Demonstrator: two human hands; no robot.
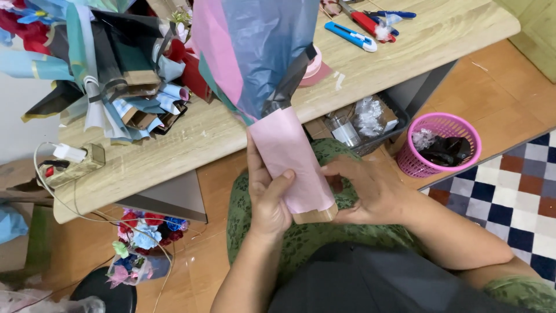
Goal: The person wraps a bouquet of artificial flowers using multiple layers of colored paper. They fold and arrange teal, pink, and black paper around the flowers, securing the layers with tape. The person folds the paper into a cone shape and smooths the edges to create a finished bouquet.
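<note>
Between both hands (pixel 318 194), wrapped bouquet (pixel 272 87)

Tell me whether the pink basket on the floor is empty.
Not empty: the pink basket holds dark scraps and clear plastic.

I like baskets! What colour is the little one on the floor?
The basket is pink, seen in the head view.

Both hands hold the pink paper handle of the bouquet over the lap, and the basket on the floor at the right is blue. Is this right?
Not quite: the head view shows the basket is pink. The rest holds: the left hand and right hand hold the pink paper handle over the lap.
</note>
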